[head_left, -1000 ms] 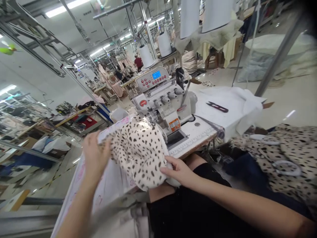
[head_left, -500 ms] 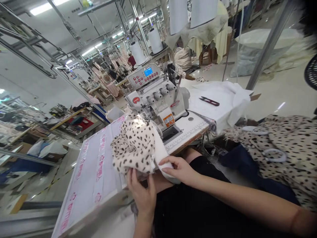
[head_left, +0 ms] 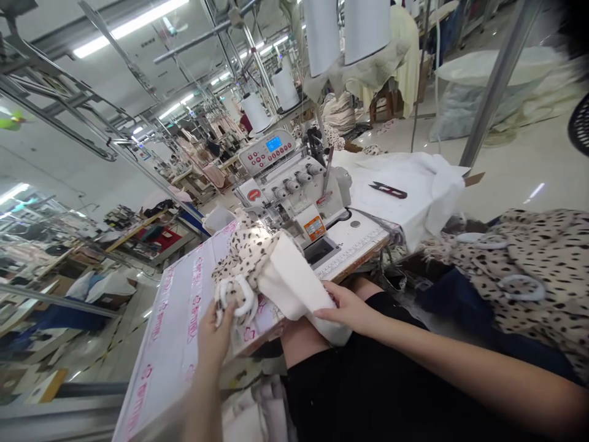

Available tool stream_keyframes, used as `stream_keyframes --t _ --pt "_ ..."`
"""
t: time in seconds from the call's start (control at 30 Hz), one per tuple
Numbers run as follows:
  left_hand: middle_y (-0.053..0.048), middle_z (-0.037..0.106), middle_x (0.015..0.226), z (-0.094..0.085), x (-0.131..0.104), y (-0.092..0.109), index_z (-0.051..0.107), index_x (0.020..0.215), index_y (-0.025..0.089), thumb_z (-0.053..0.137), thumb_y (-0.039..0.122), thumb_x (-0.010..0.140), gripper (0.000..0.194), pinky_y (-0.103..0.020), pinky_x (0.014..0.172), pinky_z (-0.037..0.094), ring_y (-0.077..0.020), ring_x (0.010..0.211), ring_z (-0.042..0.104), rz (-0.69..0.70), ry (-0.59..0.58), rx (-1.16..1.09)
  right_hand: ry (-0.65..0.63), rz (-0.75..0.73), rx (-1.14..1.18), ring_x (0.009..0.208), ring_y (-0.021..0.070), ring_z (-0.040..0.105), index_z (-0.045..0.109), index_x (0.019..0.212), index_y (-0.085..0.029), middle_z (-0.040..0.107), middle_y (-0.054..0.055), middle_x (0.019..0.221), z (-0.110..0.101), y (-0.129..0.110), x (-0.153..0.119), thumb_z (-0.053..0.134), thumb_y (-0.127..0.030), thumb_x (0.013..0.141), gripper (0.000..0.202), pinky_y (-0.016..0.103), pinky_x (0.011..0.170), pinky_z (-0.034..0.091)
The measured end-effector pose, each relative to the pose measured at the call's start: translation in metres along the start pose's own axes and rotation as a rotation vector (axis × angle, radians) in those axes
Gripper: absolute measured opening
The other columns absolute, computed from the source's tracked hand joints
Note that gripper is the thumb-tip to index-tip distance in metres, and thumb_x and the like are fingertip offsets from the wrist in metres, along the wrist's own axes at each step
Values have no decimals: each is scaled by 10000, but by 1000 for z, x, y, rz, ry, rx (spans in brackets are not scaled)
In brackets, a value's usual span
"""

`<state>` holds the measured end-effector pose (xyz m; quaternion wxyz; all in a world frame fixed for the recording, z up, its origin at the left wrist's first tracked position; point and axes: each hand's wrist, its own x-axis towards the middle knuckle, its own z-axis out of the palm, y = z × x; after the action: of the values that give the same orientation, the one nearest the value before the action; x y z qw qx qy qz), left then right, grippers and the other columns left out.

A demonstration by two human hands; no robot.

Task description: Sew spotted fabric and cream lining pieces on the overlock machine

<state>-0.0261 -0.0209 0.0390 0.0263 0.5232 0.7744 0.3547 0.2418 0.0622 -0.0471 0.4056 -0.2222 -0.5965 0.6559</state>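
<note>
Spotted fabric (head_left: 251,248) lies bunched at the needle area of a white overlock sewing machine (head_left: 294,196). A broad white fabric piece (head_left: 294,276) runs from it over the table's front edge. My right hand (head_left: 345,309) pinches the lower right edge of this white piece. At the left end of the spotted fabric, my left hand (head_left: 217,325) is closed on its edge, beside a fuzzy white loop (head_left: 239,294).
Dark red thread snips (head_left: 389,189) lie on white cloth (head_left: 423,178) right of the machine. More spotted fabric (head_left: 547,264) with white loops is heaped at the right. Thread cones (head_left: 285,89) stand behind the machine.
My left hand has moved left, drawing the spotted fabric's edge with it. The white loop and more of the white piece now show. My right hand has shifted slightly right.
</note>
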Motion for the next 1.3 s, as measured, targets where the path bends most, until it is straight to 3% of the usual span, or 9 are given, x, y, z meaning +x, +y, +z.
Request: stream_keyframes --t 0.13,0.27,0.37,0.43,0.53,0.73,0.97,1.07,1.3 --pt "0 572 643 -49 2 17 603 820 141 473 585 761 467 -204 533 397 -144 587 511 88 -67 152 -43 112 -48 990 280 497 563 1003 -114 589 79 1024 3 -1 13 678 -297 574 480 423 920 346" --pt "20 607 682 -82 -8 65 618 807 183 474 385 810 248 -173 471 373 -119 555 540 587 19 444 -113 312 199 846 235 555 610 890 -110 629 66 898 40 -10 16 694 -280 538 400 386 842 413" --pt "15 605 736 -76 -34 99 585 929 196 366 143 773 273 -198 422 351 -116 530 538 1004 -28 674 -264 338 441 752 179 558 620 897 -105 623 52 839 67 -17 6 714 -307 552 412 312 736 453" --pt "-8 591 752 -58 -55 108 549 951 162 320 48 707 354 -228 430 367 -130 514 523 1139 -152 736 -289 306 399 704 154 537 624 827 -103 600 28 756 72 -15 -3 708 -338 583 349 269 676 450" --pt "-26 569 753 -23 -79 96 499 973 128 298 -17 653 405 -253 419 362 -136 465 485 1105 -236 760 -211 258 200 677 147 511 606 748 -102 564 15 691 61 0 -17 665 -418 641 340 254 649 440" --pt "-68 567 803 23 -100 75 439 1056 83 314 -4 693 393 -249 448 398 -153 540 527 1002 -125 617 -126 103 45 843 208 518 546 984 -103 578 75 924 34 18 -37 532 -475 771 429 341 783 440" --pt "-73 551 884 49 -118 79 466 1037 114 314 28 786 306 -249 595 474 -167 743 559 872 -211 448 -192 75 -38 676 147 472 550 762 -107 514 22 721 30 19 -52 502 -415 781 313 266 655 435" --pt "-128 494 1028 57 -130 68 483 1053 101 330 51 815 287 -286 754 473 -195 936 517 771 -146 337 -144 107 -116 660 134 453 537 777 -117 499 10 721 27 23 -69 529 -357 768 240 237 613 417" --pt "-91 515 927 73 -152 60 482 1085 117 432 104 832 258 -267 744 436 -165 853 514 548 -30 134 -129 79 -154 558 84 354 455 755 -142 377 -39 625 24 12 -93 491 -314 828 190 185 510 312"
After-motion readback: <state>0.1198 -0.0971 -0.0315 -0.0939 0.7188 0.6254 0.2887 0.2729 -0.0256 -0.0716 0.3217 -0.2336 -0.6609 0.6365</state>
